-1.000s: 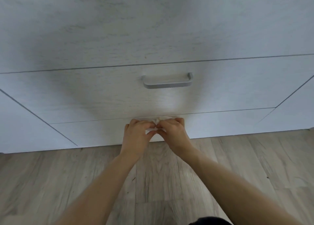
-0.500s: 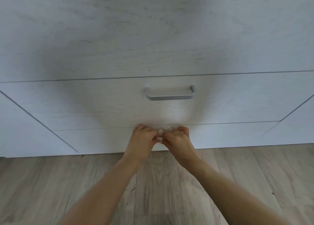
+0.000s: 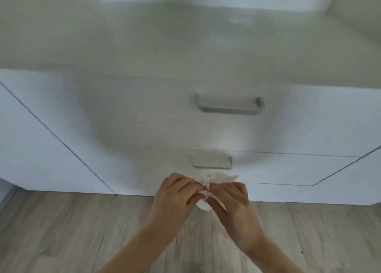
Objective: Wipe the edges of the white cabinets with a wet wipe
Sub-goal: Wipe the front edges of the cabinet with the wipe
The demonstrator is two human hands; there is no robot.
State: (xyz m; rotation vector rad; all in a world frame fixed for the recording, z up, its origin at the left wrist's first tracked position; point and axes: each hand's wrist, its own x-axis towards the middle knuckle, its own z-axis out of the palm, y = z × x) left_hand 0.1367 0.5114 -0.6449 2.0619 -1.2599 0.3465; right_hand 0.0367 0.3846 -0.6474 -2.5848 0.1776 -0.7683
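A: Item one. What did your hands hold?

B: Your left hand [image 3: 175,194] and your right hand [image 3: 231,200] met in front of the cabinet, knuckles almost touching. Both gripped one crumpled white wet wipe [image 3: 208,185]. The fingers [image 3: 191,187] of your left hand were curled and pinching the wipe's left part; those of your right were curled round its right part. A twisted strand of wipe ran between the two hands.

A: Item two. Where did the wipe sit?

B: Its upper flap fanned out above your knuckles, in front of the lower drawer's face; whether it touched the panel, I could not tell. A small lobe hung below your hands, over the line where cabinet met floor.

A: Item three. The cabinet?

B: A white wood-grain cabinet with flat drawer fronts [image 3: 144,111]. The upper drawer carried a grey metal bar handle [image 3: 229,105]. A shorter-looking grey handle [image 3: 212,162] sat on the lower drawer, just above the wipe. Thin dark seams marked the edges between panels, slanting off at left and right. A soft shadow lay across the middle of the fronts.

A: Item four. Surroundings?

B: A light wood-plank floor [image 3: 72,231] ran beneath your forearms, both of which were bare. The picture was somewhat blurred.
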